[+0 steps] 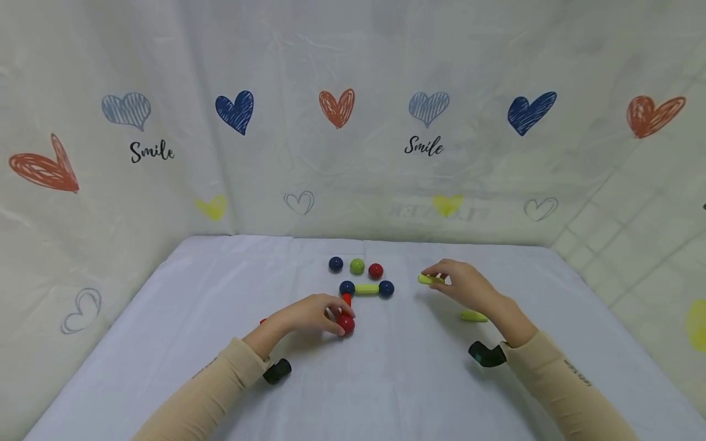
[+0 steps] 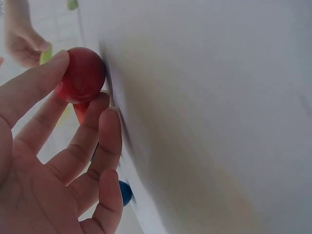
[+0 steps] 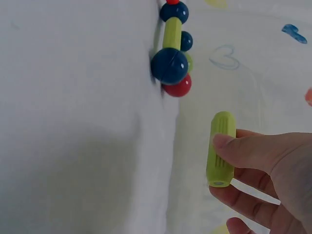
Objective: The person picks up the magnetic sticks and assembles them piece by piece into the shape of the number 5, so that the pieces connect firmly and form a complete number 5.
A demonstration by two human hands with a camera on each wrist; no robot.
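Observation:
My left hand (image 1: 314, 313) pinches a red ball (image 2: 84, 74) between thumb and fingers. A red rod (image 1: 347, 299) runs from that ball to a dark blue ball (image 1: 347, 288). From there a yellow-green rod (image 1: 366, 288) leads right to another dark blue ball (image 1: 386, 288), making an L shape on the table. Off to the right, my right hand (image 1: 463, 283) holds a loose yellow-green rod (image 3: 221, 148) above the cloth, thumb on its ribbed side. One end of this rod shows a small grey disc.
Behind the joined pieces sit a loose blue ball (image 1: 336, 264), a green ball (image 1: 357, 266) and a red ball (image 1: 375, 271). Another yellow-green rod (image 1: 474, 316) lies below the right hand. A red piece (image 1: 263, 321) peeks out behind the left wrist. White cloth (image 1: 386, 392) covers the table.

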